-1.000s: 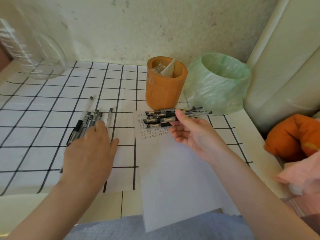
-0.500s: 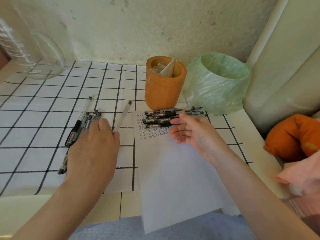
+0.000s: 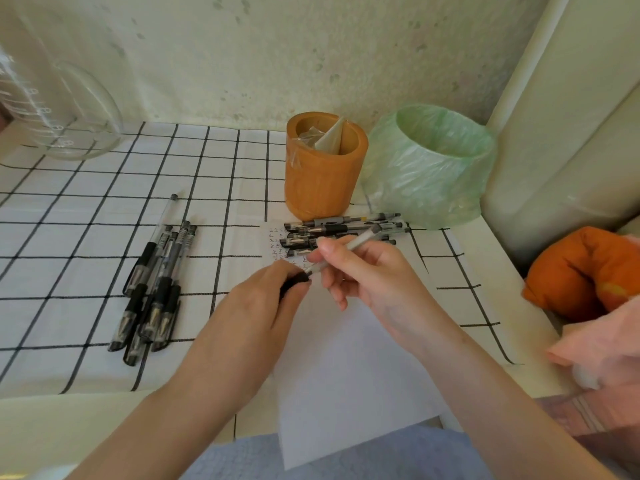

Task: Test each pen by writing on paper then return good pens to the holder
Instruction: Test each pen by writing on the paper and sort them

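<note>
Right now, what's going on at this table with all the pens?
A person holds one pen over the paper with both hands: the right hand grips the clear barrel, the left hand pinches its black end, probably to uncap it. One batch of pens lies on the checked cloth to the left. A second batch lies across the paper's far edge, before the orange holder, which shows no pens inside.

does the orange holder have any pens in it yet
Empty of pens: the holder shows only clear wrapping inside; the pens lie flat outside it.
</note>
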The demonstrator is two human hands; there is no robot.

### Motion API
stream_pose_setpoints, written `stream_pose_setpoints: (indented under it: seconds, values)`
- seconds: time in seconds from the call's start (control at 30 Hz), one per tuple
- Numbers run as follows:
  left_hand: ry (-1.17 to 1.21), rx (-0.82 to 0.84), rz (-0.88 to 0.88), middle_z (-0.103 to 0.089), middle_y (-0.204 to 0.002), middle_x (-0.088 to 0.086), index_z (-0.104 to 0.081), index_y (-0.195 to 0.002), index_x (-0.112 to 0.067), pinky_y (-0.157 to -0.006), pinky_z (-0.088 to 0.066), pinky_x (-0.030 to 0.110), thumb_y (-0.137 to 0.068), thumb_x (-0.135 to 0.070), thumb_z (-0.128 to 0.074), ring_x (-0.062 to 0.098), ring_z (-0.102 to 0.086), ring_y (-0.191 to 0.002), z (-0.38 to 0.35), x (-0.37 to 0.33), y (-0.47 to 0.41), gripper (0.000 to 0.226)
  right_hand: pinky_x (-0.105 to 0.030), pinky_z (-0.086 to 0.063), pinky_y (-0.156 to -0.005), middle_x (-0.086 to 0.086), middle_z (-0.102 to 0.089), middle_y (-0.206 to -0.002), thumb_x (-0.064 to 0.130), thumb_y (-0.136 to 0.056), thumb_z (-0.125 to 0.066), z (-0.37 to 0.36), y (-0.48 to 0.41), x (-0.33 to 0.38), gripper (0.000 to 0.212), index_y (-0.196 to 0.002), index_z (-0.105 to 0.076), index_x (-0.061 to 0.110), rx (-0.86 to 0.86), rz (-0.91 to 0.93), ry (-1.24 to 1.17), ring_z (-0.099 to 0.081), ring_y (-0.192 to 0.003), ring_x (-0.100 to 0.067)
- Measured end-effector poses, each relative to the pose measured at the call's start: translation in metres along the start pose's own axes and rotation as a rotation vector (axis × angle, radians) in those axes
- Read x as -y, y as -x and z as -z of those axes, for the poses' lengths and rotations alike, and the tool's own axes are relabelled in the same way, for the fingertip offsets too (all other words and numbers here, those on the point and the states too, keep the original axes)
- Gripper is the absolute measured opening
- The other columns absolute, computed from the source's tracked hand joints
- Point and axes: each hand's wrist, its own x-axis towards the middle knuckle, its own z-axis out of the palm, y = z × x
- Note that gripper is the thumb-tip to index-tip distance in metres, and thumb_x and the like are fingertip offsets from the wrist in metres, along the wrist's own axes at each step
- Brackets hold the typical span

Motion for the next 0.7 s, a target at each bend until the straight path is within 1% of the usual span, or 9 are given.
stream_pose_setpoints:
  seconds: [0.1,0.2,0.3,0.37,0.43,0.53,0.57,0.63,0.7]
  values:
    - [-0.004,0.011,-0.011,-0.055,-0.072,-0.012,-0.052,-0.094,-0.029,-0.063,-0.043,0.029,-0.088,-0.042,-0.032,0.007,-0.053,-0.069,-0.002,-0.002,0.0,0.025,-0.023,-0.043,-0.048,-0.003,-0.059,-0.06,0.022,-0.091,-0.057,-0.001,0.002,-0.001,0.024,-0.085,-0.07,0.003,-0.003,0.001,-0.008,-0.051,-0.051,-0.015]
    - [0.019,-0.001,-0.01,-0.057,-0.067,-0.007,-0.054,-0.095,-0.027,-0.058,-0.041,0.029,-0.089,-0.042,-0.033,0.013,-0.052,-0.064,-0.001,-0.005,0.001,0.027,-0.024,-0.043,-0.049,-0.004,-0.059,-0.059,0.025,-0.09,-0.058,0.001,0.001,-0.002,0.027,-0.085,-0.071,0.002,-0.007,0.0,-0.022,-0.051,-0.05,-0.016]
    - [0.098,0.013,0.039,-0.062,-0.069,0.002,-0.057,-0.093,-0.028,-0.065,-0.04,0.034,-0.088,-0.043,-0.035,0.018,-0.056,-0.069,0.001,-0.008,-0.001,0.027,-0.025,-0.042,-0.049,-0.004,-0.058,-0.058,0.028,-0.086,-0.059,0.001,0.001,-0.001,0.027,-0.083,-0.071,0.004,-0.015,0.011,-0.022,-0.05,-0.05,-0.017]
    - [0.136,0.02,0.068,-0.063,-0.07,0.005,-0.056,-0.091,-0.033,-0.066,-0.04,0.035,-0.085,-0.048,-0.032,0.019,-0.057,-0.068,0.002,-0.009,-0.001,0.029,-0.025,-0.042,-0.049,-0.004,-0.058,-0.056,0.025,-0.089,-0.058,0.001,0.001,0.0,0.026,-0.081,-0.07,0.004,-0.019,0.018,-0.025,-0.05,-0.049,-0.017]
    - [0.164,0.029,0.071,-0.057,-0.062,0.005,-0.056,-0.09,-0.037,-0.061,-0.041,0.034,-0.081,-0.057,-0.03,0.021,-0.053,-0.063,0.004,-0.01,-0.001,0.034,-0.025,-0.042,-0.049,-0.003,-0.057,-0.055,0.024,-0.091,-0.057,0.002,0.001,0.001,0.026,-0.08,-0.069,0.003,-0.019,0.039,-0.034,-0.049,-0.049,-0.017]
    - [0.166,0.053,0.059,-0.048,-0.056,-0.002,-0.054,-0.088,-0.038,-0.052,-0.037,0.03,-0.077,-0.061,-0.029,0.022,-0.045,-0.057,0.004,-0.009,-0.002,0.036,-0.025,-0.042,-0.049,-0.003,-0.057,-0.055,0.031,-0.085,-0.059,0.005,0.001,0.004,0.028,-0.079,-0.069,0.005,0.001,0.069,-0.039,-0.049,-0.049,-0.017]
    - [0.165,0.061,0.06,-0.047,-0.055,-0.002,-0.053,-0.088,-0.037,-0.051,-0.035,0.029,-0.078,-0.061,-0.029,0.021,-0.043,-0.054,0.004,-0.009,-0.002,0.035,-0.025,-0.042,-0.048,-0.003,-0.057,-0.055,0.031,-0.084,-0.059,0.005,0.001,0.005,0.028,-0.079,-0.069,0.006,0.005,0.068,-0.035,-0.049,-0.048,-0.017]
    - [0.168,0.067,0.069,-0.046,-0.054,0.001,-0.053,-0.092,-0.038,-0.049,-0.034,0.026,-0.077,-0.061,-0.031,0.016,-0.042,-0.05,0.003,-0.01,-0.002,0.034,-0.025,-0.041,-0.046,-0.004,-0.058,-0.055,0.025,-0.09,-0.056,0.006,0.002,0.007,0.026,-0.079,-0.069,0.006,-0.006,0.06,-0.017,-0.051,-0.047,-0.018]
    - [0.17,0.052,0.083,-0.049,-0.058,0.004,-0.05,-0.097,-0.04,-0.05,-0.036,0.021,-0.075,-0.062,-0.032,0.01,-0.044,-0.05,0.003,-0.009,-0.001,0.037,-0.024,-0.041,-0.043,-0.007,-0.061,-0.055,0.02,-0.096,-0.048,0.013,0.001,0.012,0.029,-0.082,-0.069,0.006,-0.06,0.044,-0.012,-0.057,-0.048,-0.02]
